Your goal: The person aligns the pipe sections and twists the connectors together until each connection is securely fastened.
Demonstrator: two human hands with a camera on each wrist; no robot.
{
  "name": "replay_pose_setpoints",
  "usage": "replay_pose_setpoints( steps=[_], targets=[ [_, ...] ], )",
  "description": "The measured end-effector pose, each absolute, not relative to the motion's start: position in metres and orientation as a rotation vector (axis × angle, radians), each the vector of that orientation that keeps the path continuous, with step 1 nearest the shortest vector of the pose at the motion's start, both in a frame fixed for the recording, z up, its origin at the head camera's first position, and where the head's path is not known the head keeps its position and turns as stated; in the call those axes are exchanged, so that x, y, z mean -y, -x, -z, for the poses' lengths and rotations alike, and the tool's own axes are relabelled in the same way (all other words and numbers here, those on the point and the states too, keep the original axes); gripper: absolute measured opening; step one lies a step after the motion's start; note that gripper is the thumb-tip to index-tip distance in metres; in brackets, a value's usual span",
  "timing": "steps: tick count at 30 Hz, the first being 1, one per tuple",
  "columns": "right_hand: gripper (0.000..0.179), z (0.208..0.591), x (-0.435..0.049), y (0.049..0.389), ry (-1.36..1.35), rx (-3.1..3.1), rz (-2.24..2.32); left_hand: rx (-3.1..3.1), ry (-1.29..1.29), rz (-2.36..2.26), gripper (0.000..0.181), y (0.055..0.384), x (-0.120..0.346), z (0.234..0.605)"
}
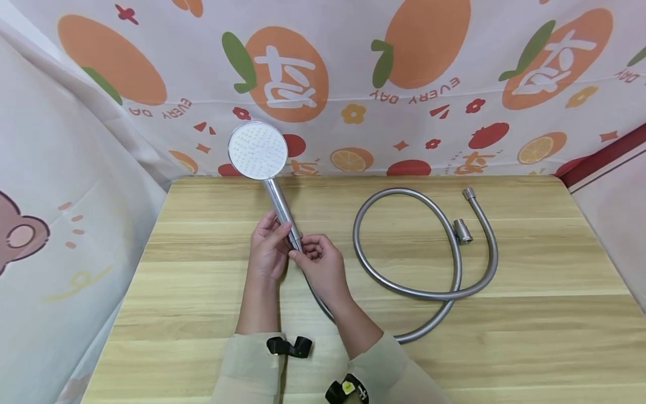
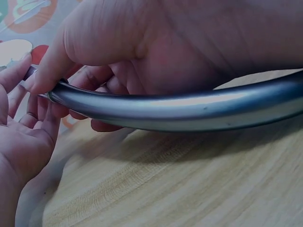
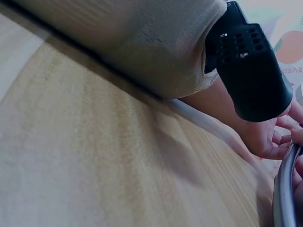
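Observation:
A shower head (image 1: 257, 150) with a round white spray face and silver handle leans up and away at the table's back left. My left hand (image 1: 269, 249) grips the lower handle, thumb across its front. Just below, my right hand (image 1: 323, 266) pinches the upper end of a silver shower hose (image 1: 359, 247) at the handle's bottom. In the left wrist view the hose (image 2: 189, 111) runs under my right hand to that joint; fingers hide whether the threads are engaged. The right wrist view shows the hose (image 3: 285, 189) at its right edge, with the joint mostly out of sight.
The hose loops on the wooden table (image 1: 202, 303), its free end (image 1: 469, 193) pointing to the back. A small metal sleeve (image 1: 462, 231) lies beside the loop. Behind hangs a fruit-print curtain (image 1: 353, 140); a white cloth (image 1: 91, 168) hangs on the left.

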State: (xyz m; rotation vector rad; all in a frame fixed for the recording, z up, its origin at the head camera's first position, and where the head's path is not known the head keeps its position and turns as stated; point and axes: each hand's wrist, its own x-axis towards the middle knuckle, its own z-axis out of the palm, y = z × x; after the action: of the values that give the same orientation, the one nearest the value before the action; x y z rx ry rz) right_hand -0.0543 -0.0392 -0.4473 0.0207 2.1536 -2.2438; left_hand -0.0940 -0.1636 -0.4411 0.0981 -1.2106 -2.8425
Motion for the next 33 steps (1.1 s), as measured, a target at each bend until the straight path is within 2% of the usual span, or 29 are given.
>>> replay_pose_setpoints(
  steps=[16,26,33],
  targets=[
    [0.023,0.447,0.031,0.062,-0.092,-1.642,2.382,1.286,-0.073,2.865,0.037,0.096,0.160,0.439],
    [0.024,0.452,0.032,0.064,-0.121,-1.727,2.288,1.362,-0.318,2.780,0.026,0.100,0.156,0.441],
    [0.038,0.454,0.037,0.060,-0.024,-1.892,2.123,1.437,-0.549,2.599,0.040,0.097,0.160,0.443]
  ],
)
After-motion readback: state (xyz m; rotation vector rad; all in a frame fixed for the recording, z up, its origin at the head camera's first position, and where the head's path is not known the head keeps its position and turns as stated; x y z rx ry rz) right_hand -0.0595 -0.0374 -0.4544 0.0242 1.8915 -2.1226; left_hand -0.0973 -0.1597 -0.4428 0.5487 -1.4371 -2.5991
